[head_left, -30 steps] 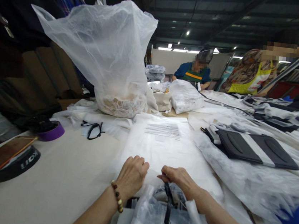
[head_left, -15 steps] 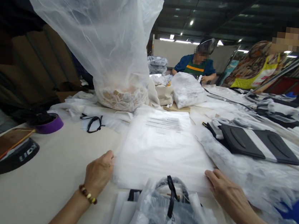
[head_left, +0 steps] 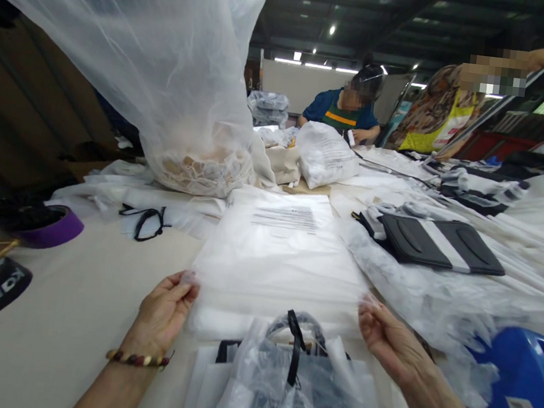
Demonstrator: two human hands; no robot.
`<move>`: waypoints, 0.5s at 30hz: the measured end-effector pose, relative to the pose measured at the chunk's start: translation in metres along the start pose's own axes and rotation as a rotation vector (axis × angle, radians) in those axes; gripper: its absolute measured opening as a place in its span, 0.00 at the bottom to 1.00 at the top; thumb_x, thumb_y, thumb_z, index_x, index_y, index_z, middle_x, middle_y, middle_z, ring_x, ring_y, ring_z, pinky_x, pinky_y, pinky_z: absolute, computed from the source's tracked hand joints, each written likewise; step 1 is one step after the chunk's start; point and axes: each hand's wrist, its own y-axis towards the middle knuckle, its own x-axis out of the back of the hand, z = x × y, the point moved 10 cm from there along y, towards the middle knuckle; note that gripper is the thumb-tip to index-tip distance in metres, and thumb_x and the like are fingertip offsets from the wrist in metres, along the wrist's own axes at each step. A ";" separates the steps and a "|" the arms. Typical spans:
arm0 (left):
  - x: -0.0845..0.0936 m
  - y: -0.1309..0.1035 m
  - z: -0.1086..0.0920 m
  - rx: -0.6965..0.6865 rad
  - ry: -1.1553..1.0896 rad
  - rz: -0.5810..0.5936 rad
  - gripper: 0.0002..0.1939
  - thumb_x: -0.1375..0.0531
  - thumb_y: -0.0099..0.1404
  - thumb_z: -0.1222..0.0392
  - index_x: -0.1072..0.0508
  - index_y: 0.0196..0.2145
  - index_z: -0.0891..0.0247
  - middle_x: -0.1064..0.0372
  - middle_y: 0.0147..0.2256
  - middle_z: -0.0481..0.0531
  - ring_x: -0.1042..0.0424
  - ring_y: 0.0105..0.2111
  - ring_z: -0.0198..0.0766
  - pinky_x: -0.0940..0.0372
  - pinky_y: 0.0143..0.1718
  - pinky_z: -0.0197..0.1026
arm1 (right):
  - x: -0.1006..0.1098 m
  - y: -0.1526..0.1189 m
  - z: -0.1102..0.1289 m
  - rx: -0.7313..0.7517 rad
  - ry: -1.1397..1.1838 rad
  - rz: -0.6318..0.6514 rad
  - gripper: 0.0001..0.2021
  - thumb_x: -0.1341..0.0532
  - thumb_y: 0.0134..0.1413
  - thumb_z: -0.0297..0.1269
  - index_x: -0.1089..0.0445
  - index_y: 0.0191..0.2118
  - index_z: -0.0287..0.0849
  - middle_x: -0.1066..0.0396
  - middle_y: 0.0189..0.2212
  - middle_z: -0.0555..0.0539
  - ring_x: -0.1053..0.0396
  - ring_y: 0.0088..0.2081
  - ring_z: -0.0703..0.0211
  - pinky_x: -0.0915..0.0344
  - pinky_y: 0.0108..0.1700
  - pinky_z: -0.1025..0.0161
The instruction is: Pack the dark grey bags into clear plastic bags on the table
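Where the printed plastic bag [head_left: 279, 264] is pinched at both sides by left hand [head_left: 165, 310] and right hand [head_left: 391, 342], even lifting seems needed next.

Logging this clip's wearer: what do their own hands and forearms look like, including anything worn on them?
Both the left hand and right hand are ungloved, and no sleeve shows on the visible forearms. The left wrist wears a bracelet of round beads, mixing dark reddish-brown and pale cream. Nothing is visible on the right wrist.
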 end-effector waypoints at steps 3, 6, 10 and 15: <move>0.001 -0.007 -0.001 -0.083 0.089 -0.013 0.12 0.35 0.46 0.69 0.35 0.27 0.65 0.38 0.20 0.42 0.40 0.19 0.27 0.43 0.20 0.28 | -0.003 -0.005 -0.002 0.009 0.020 -0.008 0.11 0.33 0.42 0.37 0.38 0.29 0.44 0.41 0.20 0.56 0.40 0.19 0.69 0.36 0.19 0.71; -0.003 -0.016 -0.013 -0.269 0.377 0.010 0.13 0.35 0.48 0.56 0.36 0.22 0.63 0.45 0.15 0.39 0.48 0.17 0.27 0.52 0.18 0.31 | -0.006 -0.013 -0.007 0.042 -0.052 -0.019 0.14 0.34 0.43 0.45 0.39 0.26 0.43 0.45 0.19 0.57 0.44 0.18 0.70 0.41 0.19 0.72; -0.034 -0.039 -0.034 -0.694 0.919 0.130 0.17 0.52 0.60 0.51 0.37 0.19 0.61 0.51 0.12 0.42 0.50 0.15 0.31 0.52 0.19 0.36 | -0.002 -0.022 -0.007 0.160 -0.403 -0.032 0.18 0.43 0.50 0.53 0.41 0.22 0.43 0.46 0.18 0.56 0.47 0.19 0.67 0.46 0.20 0.69; -0.026 -0.057 -0.031 -0.888 0.898 0.250 0.15 0.52 0.59 0.55 0.34 0.19 0.61 0.36 0.17 0.50 0.36 0.18 0.37 0.41 0.23 0.37 | -0.004 -0.049 0.016 0.495 -0.933 0.006 0.20 0.53 0.58 0.50 0.39 0.22 0.44 0.40 0.19 0.52 0.40 0.23 0.62 0.40 0.28 0.65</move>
